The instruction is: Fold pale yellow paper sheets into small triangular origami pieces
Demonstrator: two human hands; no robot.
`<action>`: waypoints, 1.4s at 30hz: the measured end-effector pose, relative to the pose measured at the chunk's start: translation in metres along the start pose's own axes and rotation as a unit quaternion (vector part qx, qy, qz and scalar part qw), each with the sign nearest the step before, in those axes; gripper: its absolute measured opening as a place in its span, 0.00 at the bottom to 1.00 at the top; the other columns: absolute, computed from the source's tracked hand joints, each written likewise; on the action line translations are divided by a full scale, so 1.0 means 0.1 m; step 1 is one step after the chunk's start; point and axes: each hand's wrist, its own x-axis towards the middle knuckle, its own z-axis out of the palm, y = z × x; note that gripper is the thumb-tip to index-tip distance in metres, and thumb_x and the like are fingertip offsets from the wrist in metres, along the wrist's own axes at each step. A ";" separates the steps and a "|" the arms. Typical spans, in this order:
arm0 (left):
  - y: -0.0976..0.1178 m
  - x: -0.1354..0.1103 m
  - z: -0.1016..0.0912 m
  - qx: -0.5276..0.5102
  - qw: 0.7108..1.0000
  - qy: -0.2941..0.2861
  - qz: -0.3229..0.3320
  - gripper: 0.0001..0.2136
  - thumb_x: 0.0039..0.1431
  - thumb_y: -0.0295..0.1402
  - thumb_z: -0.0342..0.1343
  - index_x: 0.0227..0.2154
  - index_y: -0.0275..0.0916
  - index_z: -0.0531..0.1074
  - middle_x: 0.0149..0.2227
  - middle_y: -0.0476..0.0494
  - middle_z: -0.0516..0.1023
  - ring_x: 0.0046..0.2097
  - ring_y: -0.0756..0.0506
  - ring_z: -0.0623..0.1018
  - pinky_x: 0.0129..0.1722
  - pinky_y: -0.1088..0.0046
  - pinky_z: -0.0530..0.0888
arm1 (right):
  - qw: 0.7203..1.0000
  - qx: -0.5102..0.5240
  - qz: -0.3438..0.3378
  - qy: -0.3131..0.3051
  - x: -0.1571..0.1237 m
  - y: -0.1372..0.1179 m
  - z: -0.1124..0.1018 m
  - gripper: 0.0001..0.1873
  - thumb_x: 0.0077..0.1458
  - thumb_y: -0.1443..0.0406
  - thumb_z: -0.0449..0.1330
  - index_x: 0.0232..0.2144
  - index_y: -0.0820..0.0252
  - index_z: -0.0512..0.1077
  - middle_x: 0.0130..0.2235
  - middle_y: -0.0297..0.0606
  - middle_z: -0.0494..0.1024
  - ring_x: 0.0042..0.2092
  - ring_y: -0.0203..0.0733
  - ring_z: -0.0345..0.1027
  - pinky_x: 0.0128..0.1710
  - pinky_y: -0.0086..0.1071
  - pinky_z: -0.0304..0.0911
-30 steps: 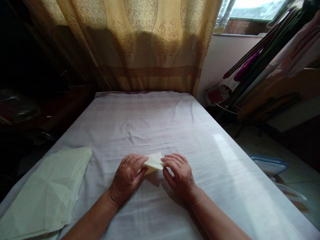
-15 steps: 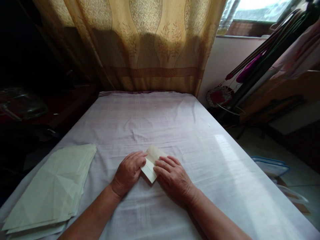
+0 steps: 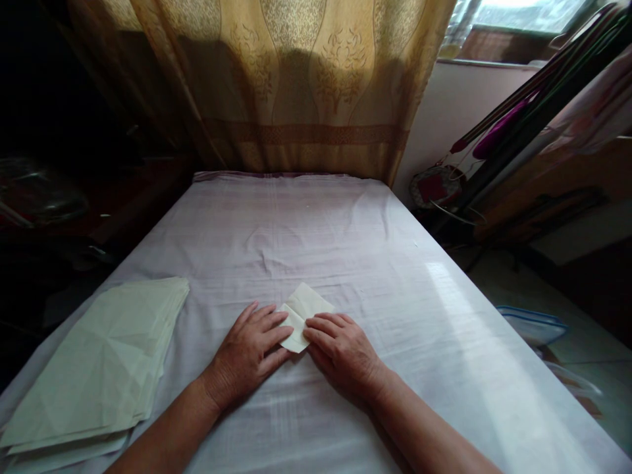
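A small piece of folded cream paper (image 3: 307, 301) lies on the sheet in front of me, its near left part folded over with a crease across the middle. My left hand (image 3: 254, 339) rests at its left side, open, fingers stretched and spread with their tips on the paper and the thumb by its near edge. On the right, my right hand (image 3: 343, 345) is closed on the paper, fingers together on top and the thumb low, partly hidden. At the left lies a stack of larger cream paper sheets (image 3: 103, 355) with crease lines on the top one.
A pale sheet (image 3: 316, 230) with wrinkles covers the flat surface I work on. Behind it hangs a gold patterned curtain (image 3: 316, 79). Past the right edge are a clear box with a blue rim (image 3: 533, 326), a small bag (image 3: 434, 187) and hanging cloths (image 3: 587, 118).
My left hand has opened from a curled grip, its fingers now spread over the paper's left side. The paper's near fold has shifted shape. My right hand stays nearly in place.
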 end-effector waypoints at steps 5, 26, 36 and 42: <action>-0.03 0.04 -0.03 -0.032 0.999 0.017 -0.019 0.07 0.64 0.35 0.56 0.41 0.45 0.78 0.39 0.46 0.79 0.42 0.44 0.76 0.48 0.62 0.71 | 0.999 0.020 0.036 0.016 -0.03 0.03 0.02 0.08 0.63 0.65 0.57 0.39 0.55 0.76 0.42 0.39 0.80 0.44 0.42 0.71 0.46 0.37 0.65; 0.03 0.10 0.11 0.061 0.993 0.095 -0.046 0.10 0.69 0.36 0.48 0.45 0.38 0.70 0.33 0.45 0.76 0.36 0.44 0.74 0.41 0.64 0.71 | 0.980 0.048 0.185 0.051 0.01 0.07 0.14 0.06 0.59 0.65 0.60 0.29 0.57 0.74 0.35 0.38 0.76 0.39 0.43 0.68 0.44 0.36 0.62; 0.17 0.09 0.17 0.086 0.989 0.115 0.047 0.11 0.69 0.30 0.48 0.47 0.39 0.75 0.49 0.42 0.79 0.53 0.41 0.74 0.54 0.61 0.72 | 0.980 0.040 0.187 0.061 0.01 0.07 0.17 0.06 0.57 0.66 0.62 0.27 0.57 0.72 0.35 0.37 0.76 0.38 0.42 0.68 0.43 0.36 0.60; 0.14 0.08 0.22 0.056 0.993 0.099 0.040 0.13 0.70 0.29 0.45 0.50 0.39 0.74 0.51 0.40 0.78 0.52 0.43 0.76 0.51 0.63 0.75 | 0.980 0.059 0.172 0.078 -0.01 0.10 0.17 0.06 0.59 0.66 0.60 0.29 0.57 0.73 0.35 0.37 0.77 0.39 0.43 0.68 0.43 0.37 0.61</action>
